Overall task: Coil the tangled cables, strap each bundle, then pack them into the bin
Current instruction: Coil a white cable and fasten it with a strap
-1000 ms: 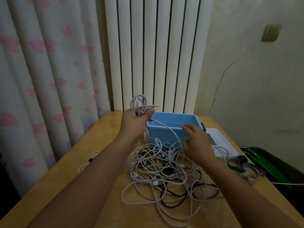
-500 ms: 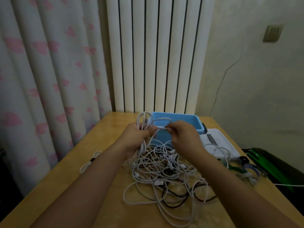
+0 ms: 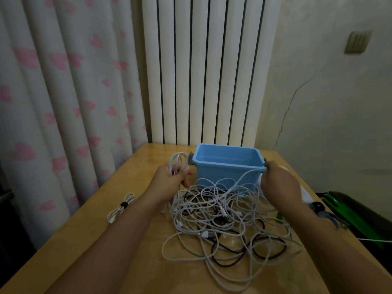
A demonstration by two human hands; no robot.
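— Gripping what, exactly, in each hand?

— My left hand has its fingers curled round a small coil of white cable, the loops standing up above my fist. My right hand pinches one white strand that runs down into the tangled pile.

— And the pile?

— White cables looped over a few black ones, spread across the middle of the counter, a couple of plug ends showing. It lies just in front of the blue bin, which sits near the counter's far edge, open, nothing visible inside it.

— Anything finished?

— One white bundle with a dark strap lies near the left edge.

— Any writing?

— None I can read.

— The room?

— Pale wooden counter, white ribbed radiator behind, curtain with pink shapes on the left, cracked cream wall on the right.
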